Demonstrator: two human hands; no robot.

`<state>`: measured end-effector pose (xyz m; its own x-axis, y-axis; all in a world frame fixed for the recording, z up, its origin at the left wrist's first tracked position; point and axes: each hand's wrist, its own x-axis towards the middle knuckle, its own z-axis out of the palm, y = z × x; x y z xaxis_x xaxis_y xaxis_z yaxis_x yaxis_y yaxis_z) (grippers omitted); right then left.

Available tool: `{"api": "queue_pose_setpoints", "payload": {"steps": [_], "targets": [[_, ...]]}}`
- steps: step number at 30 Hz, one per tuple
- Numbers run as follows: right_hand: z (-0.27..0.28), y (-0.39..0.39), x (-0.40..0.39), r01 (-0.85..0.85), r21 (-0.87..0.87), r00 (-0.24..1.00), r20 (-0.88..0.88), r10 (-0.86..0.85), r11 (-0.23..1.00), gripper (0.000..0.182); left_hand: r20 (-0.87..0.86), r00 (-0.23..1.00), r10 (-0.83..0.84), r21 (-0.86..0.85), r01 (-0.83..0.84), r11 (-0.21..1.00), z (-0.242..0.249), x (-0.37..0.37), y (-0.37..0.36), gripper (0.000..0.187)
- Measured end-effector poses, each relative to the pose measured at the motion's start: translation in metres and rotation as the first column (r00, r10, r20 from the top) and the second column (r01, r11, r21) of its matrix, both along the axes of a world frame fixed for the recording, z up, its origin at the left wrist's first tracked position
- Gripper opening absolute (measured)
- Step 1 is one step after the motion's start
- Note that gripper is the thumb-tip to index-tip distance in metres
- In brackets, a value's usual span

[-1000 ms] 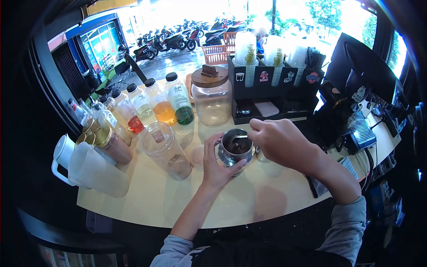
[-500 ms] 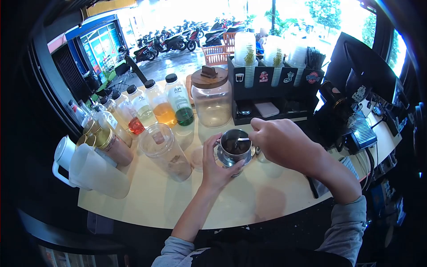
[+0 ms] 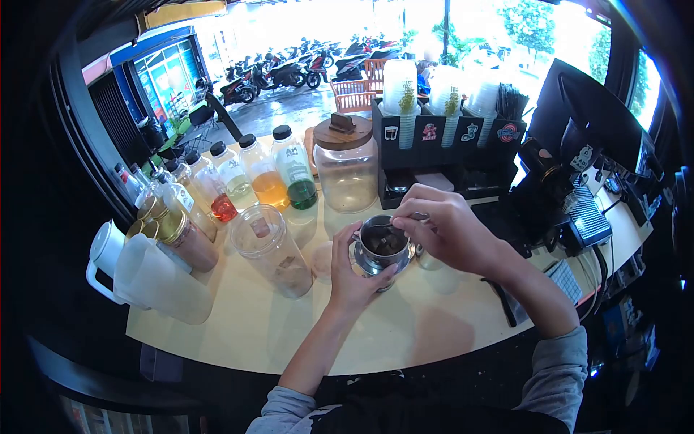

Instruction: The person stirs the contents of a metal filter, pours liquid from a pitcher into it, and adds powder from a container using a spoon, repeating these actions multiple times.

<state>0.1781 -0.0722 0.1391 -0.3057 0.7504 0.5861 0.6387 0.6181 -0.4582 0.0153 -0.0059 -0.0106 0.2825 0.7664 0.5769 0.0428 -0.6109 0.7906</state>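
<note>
A small metal cup (image 3: 383, 253) with dark contents stands on a glass near the middle of the counter. My left hand (image 3: 352, 276) wraps round its left and near sides, thumb and fingers on the metal. Above the right rim, my right hand (image 3: 444, 226) pinches the handle of a metal spoon (image 3: 419, 215), whose far end reaches into the cup. Left of the cup stands a clear plastic jar (image 3: 273, 253) with some brown stuff at its bottom.
Bottles of coloured liquid (image 3: 269, 181) line the back left, near pitchers (image 3: 163, 278). Behind the cup are a wooden-lidded glass jar (image 3: 347, 170) and a black cup holder (image 3: 448, 152). A black machine (image 3: 538, 184) and a cloth (image 3: 564, 282) are at the right.
My right hand has shifted slightly and turned, with the spoon now tilted differently over the cup. My left hand keeps its hold. The camera view has moved slightly.
</note>
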Motion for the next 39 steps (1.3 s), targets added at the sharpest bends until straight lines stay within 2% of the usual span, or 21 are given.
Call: {"api": "queue_pose_setpoints", "payload": {"steps": [1, 2, 3, 5, 6, 9, 10, 17, 19, 25, 29, 31, 32, 34, 39], "targets": [[-0.001, 0.000, -0.001, 0.007, 0.071, 0.999, 0.044, -0.010, 0.997, 0.005, 0.000, 1.000, -0.004, -0.003, 0.004, 1.000, 0.001, 0.000, 0.000, 0.091], [0.001, -0.002, -0.002, 0.028, 0.156, 0.985, 0.165, -0.054, 0.987, 0.008, 0.002, 1.000, -0.001, -0.001, 0.001, 1.000, 0.002, 0.000, -0.001, 0.091], [0.002, -0.006, -0.004, 0.025, 0.156, 0.985, 0.167, -0.052, 0.987, 0.008, -0.011, 1.000, 0.003, -0.006, -0.003, 1.000, 0.002, -0.001, -0.001, 0.091], [0.000, -0.015, -0.013, 0.178, 0.135, 0.919, 0.332, -0.213, 0.975, 0.017, -0.026, 1.000, 0.010, -0.012, -0.010, 1.000, 0.005, -0.001, -0.003, 0.092], [-0.005, -0.016, -0.015, 0.146, 0.166, 0.910, 0.365, -0.198, 0.975, 0.018, -0.023, 1.000, 0.009, -0.008, -0.009, 1.000, 0.008, -0.002, -0.004, 0.091], [-0.018, -0.013, -0.018, 0.072, 0.173, 0.946, 0.300, -0.123, 0.982, 0.018, -0.019, 1.000, 0.000, -0.010, -0.001, 1.000, 0.007, -0.001, -0.004, 0.089], [-0.021, -0.012, -0.018, 0.045, 0.145, 0.972, 0.221, -0.077, 0.988, 0.017, -0.014, 1.000, -0.002, -0.014, 0.002, 1.000, 0.006, -0.001, -0.004, 0.089], [-0.019, -0.014, -0.007, 0.154, 0.120, 0.958, 0.224, -0.177, 0.981, 0.017, -0.052, 0.998, 0.032, 0.027, -0.031, 0.999, 0.004, -0.002, -0.002, 0.090], [-0.019, -0.014, -0.006, 0.032, 0.091, 0.986, 0.159, -0.046, 0.995, 0.015, -0.030, 0.999, 0.011, 0.030, -0.010, 1.000, 0.004, -0.002, -0.001, 0.090], [-0.008, -0.011, 0.002, 0.013, 0.057, 0.970, 0.242, -0.027, 0.998, 0.009, -0.006, 1.000, 0.011, 0.045, -0.011, 0.999, -0.001, 0.000, 0.002, 0.089], [0.001, -0.010, 0.007, -0.051, 0.003, 0.980, 0.193, 0.050, 0.999, 0.009, 0.005, 1.000, 0.002, 0.040, -0.003, 0.999, -0.002, 0.000, 0.002, 0.089], [0.005, -0.008, 0.009, -0.001, 0.020, 0.953, 0.302, -0.005, 1.000, 0.013, -0.023, 1.000, 0.010, 0.024, -0.009, 1.000, -0.002, -0.001, 0.002, 0.091], [0.005, -0.006, 0.009, 0.001, 0.019, 0.953, 0.301, -0.007, 1.000, 0.013, -0.024, 1.000, 0.007, 0.024, -0.007, 1.000, -0.002, -0.001, 0.002, 0.091], [0.002, -0.003, 0.009, -0.094, -0.011, 0.963, 0.253, 0.094, 0.996, 0.014, -0.026, 1.000, 0.006, 0.009, -0.006, 1.000, 0.000, -0.001, 0.001, 0.091], [0.005, 0.002, 0.014, -0.103, -0.079, 0.980, 0.164, 0.114, 0.992, 0.017, -0.004, 1.000, 0.015, 0.026, -0.015, 1.000, -0.001, 0.000, 0.001, 0.089]]}}
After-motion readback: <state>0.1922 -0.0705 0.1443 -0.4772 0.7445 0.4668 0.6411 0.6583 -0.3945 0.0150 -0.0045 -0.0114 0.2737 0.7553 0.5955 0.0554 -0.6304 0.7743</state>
